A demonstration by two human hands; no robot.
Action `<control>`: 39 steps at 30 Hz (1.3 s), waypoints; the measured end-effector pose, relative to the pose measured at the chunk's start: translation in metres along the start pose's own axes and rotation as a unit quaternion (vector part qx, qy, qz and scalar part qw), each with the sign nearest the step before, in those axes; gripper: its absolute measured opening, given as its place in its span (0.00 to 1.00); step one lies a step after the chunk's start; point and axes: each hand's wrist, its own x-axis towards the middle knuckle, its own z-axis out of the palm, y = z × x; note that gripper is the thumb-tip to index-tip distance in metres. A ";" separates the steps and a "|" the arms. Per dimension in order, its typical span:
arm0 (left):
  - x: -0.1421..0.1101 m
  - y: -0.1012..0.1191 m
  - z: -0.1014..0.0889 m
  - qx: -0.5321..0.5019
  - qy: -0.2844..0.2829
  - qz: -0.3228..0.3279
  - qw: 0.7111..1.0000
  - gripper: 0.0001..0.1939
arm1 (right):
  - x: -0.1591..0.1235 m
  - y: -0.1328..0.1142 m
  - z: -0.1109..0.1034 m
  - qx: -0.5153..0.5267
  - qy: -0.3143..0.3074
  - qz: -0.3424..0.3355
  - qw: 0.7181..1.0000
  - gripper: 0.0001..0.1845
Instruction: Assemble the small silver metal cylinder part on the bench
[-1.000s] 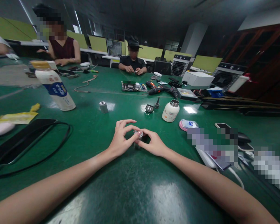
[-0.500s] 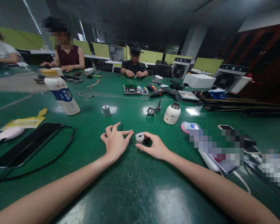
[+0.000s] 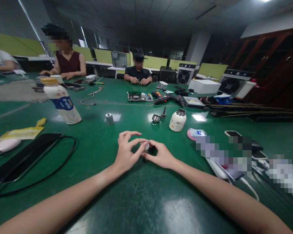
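Clock centred on the held cylinder (image 3: 146, 148), w/ 12 straight ahead. The person's two hands meet there. R hand (image 3: 161, 155) has thumb and forefinger clamped round its side; L hand (image 3: 127, 152) brings thumb and forefinger together at its top rim, other fingers spread (can't tell if those two tips pinch it or only touch).

The green table (image 3: 139, 201) stretches bare at 6 btwn the forearms, its near edge out of frame; a broad strip runs at 12, from the fingertips up to 1 circuit board (image 3: 139, 96). Tighter at 9, w/ 1 black tablet (image 3: 24, 157), and at 3, w/ 1 phone (image 3: 233, 133).

Counts: 2 metal cylinders in all, the second cylinder (image 3: 109, 119) upright at 10; 1 steel cup (image 3: 156, 118) and 1 small dark part (image 3: 163, 113), near each other at 1; 1 white flask (image 3: 177, 121) at 2; 1 milk bottle (image 3: 63, 105) at 10, farther out. 3 co-workers: at 12 (image 3: 138, 74), btwn 10 and 11 (image 3: 70, 65), and at 10 (image 3: 2, 60), the last cut off at left.

Fingers hide much of the held cylinder. Tablet's left end is cropped; power tools (image 3: 161, 99) at 1 overlap, count unclear; stuff at 3–4 is partly pixelated.
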 end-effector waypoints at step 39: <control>0.003 -0.002 -0.001 0.030 0.040 -0.060 0.997 0.09 | -0.001 -0.002 0.000 0.002 -0.003 0.014 1.000 0.17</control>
